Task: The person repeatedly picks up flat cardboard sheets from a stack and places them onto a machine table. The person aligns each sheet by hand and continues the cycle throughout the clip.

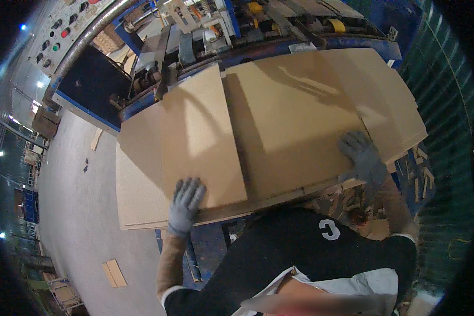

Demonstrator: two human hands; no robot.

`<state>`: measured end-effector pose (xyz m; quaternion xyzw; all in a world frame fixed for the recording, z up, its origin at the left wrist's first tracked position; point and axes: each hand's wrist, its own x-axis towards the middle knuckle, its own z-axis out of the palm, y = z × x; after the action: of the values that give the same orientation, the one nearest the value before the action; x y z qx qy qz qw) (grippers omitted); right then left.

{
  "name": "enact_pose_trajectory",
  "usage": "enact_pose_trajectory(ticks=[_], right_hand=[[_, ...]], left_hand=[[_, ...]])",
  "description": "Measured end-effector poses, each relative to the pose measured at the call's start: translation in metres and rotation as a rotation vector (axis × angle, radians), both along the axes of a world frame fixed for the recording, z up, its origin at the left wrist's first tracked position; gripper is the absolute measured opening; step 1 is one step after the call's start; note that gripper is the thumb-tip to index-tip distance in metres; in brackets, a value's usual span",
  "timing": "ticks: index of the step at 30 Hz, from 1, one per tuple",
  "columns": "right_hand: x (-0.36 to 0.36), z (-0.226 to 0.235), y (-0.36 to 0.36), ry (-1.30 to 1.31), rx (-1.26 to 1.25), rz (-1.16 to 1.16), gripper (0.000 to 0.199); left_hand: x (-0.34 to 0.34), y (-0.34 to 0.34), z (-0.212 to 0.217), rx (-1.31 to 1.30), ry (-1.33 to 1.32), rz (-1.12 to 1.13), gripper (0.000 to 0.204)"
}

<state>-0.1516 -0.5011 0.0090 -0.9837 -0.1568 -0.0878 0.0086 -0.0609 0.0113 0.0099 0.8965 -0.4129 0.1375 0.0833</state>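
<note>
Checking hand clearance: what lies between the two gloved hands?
Head view, going from the left hand to the right hand: the left cardboard panel, then the middle cardboard panel. No other object shows between them.

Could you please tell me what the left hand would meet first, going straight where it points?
Sliding over the cardboard panel under it, the left hand would probably first meet the blue machine frame; depth is unclear.

left hand (186,206) — gloved, palm down, pointing forward | right hand (362,157) — gloved, palm down, angled inward
</note>
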Motion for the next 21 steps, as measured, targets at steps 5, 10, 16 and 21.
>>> enact_pose_trajectory(ticks=[5,10,16,21], right_hand=[[0.051,-0.002,-0.037,-0.101,-0.018,0.020,0.091],[0.117,0.005,-0.041,-0.089,0.036,-0.076,0.082],[0.194,-0.002,-0.024,-0.275,-0.003,-0.226,0.061],[0.104,0.001,-0.073,-0.063,0.697,-0.317,0.040]], left_hand=[[0.048,-0.007,-0.008,-0.022,-0.112,-0.010,0.058],[0.130,-0.030,-0.009,-0.166,-0.165,0.007,0.066],[0.208,-0.082,-0.005,-0.009,-0.130,0.548,0.073],[0.130,-0.041,-0.014,-0.553,0.005,0.723,0.078]])
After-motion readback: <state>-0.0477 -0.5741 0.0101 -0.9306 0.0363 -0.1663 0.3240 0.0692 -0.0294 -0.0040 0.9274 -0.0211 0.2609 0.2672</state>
